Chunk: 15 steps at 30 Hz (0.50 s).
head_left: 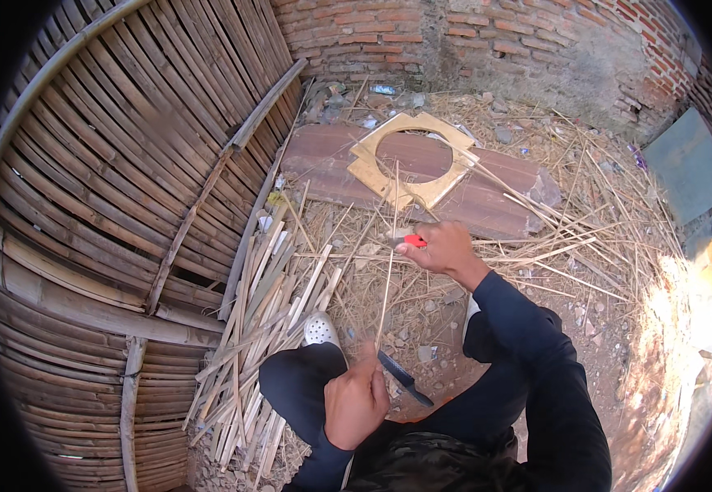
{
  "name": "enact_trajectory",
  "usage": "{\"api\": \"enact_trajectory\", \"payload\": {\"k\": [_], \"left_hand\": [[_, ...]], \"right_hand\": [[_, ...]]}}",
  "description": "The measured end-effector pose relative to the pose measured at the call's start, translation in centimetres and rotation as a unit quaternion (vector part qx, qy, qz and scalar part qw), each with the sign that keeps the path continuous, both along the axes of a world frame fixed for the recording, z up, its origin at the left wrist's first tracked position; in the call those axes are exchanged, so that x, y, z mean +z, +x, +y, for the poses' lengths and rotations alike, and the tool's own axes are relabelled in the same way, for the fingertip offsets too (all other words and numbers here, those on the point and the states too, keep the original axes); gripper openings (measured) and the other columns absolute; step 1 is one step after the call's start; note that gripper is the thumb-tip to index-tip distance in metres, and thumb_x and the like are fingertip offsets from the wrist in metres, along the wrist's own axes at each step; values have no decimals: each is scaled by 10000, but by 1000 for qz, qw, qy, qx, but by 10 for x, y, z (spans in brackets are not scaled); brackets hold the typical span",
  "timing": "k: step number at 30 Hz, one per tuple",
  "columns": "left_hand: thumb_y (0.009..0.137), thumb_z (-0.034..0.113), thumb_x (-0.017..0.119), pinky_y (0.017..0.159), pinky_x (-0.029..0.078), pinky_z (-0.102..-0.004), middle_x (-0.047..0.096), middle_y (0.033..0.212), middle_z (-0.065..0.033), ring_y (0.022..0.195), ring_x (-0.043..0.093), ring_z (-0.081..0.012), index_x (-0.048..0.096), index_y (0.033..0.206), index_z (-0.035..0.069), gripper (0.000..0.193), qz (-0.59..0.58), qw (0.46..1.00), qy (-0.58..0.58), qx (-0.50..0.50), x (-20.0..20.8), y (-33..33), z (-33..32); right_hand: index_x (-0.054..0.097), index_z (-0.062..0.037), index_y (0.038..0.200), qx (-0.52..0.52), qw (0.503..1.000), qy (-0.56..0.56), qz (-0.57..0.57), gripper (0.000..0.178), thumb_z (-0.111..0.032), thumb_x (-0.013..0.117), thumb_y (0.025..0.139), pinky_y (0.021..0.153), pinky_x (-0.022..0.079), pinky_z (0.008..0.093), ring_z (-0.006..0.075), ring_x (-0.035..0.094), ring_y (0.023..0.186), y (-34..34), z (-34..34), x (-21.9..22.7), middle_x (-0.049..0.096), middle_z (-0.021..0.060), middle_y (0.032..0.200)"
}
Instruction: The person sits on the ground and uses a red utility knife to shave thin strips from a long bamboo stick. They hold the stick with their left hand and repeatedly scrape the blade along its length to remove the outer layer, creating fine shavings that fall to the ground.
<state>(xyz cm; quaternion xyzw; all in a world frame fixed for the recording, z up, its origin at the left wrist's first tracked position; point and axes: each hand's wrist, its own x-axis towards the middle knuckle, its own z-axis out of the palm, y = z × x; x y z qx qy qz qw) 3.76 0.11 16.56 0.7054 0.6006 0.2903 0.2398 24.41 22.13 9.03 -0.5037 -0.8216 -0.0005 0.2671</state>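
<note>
My left hand (357, 403) is closed round the lower end of a thin bamboo strip (387, 305), which slants up and away from me. Farther along it, my right hand (446, 249) grips a knife with a red handle (413, 241), and its blade lies against the strip. Most of that blade is hidden or too small to make out. Close beside my left hand is a long, dark tool-like piece (405, 380) with a textured surface; I cannot tell its kind.
A pile of split bamboo strips (249, 344) lies left, by a bamboo slat wall (126, 164). Ahead, a yellowish board with a round hole (361, 170) rests on a brown plank (315, 152). Thin shavings (585, 238) litter the right. A brick wall (364, 41) stands behind.
</note>
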Motion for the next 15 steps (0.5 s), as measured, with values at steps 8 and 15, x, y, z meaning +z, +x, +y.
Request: {"api": "enact_trajectory", "payload": {"k": [8,15], "left_hand": [[864,22,546,544,483,-404,561,667,-247,587,618,-377,591,1206,-78,359,4,1000,-22,9,4,-6,-7],[869,29,546,550,480,-386,544,646,-224,571,603,-360,580,1220,-84,370,-49,997,-50,-34,7,-6,-34]], "right_hand": [[687,-91,681,60,996,-61,-7,677,-725,500,827,503,465,433,324,627,536,-11,-32,12,597,141,539],[673,-32,696,-54,996,-59,50,711,-661,422,913,590,462,507,405,619,620,58,37,1,599,202,592]]}}
